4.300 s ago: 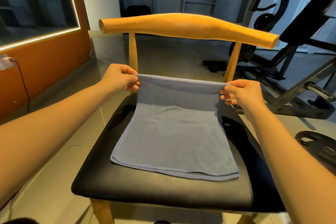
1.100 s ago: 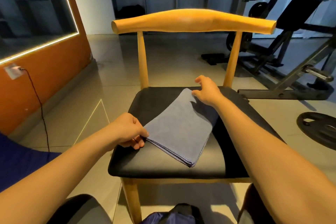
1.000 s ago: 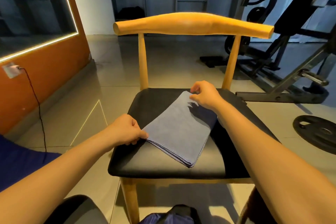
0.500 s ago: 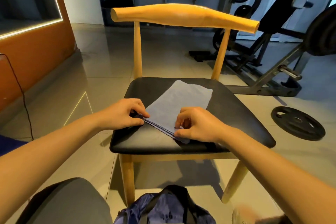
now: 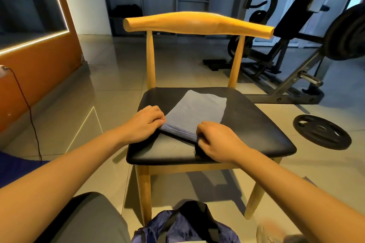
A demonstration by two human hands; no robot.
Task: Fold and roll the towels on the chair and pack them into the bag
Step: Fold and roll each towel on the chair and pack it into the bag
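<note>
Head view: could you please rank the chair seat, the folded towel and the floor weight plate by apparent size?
Largest: chair seat.
Then folded towel and weight plate: nearly alike, and the plate lies farther off, so unranked.

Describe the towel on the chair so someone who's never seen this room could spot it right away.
Find the wooden chair with the black seat. On that seat lies a folded grey-blue towel, set at an angle, its near edge held by the left hand and right hand. It is the only cloth on the seat; the dark blue bag sits on the floor below.
</note>
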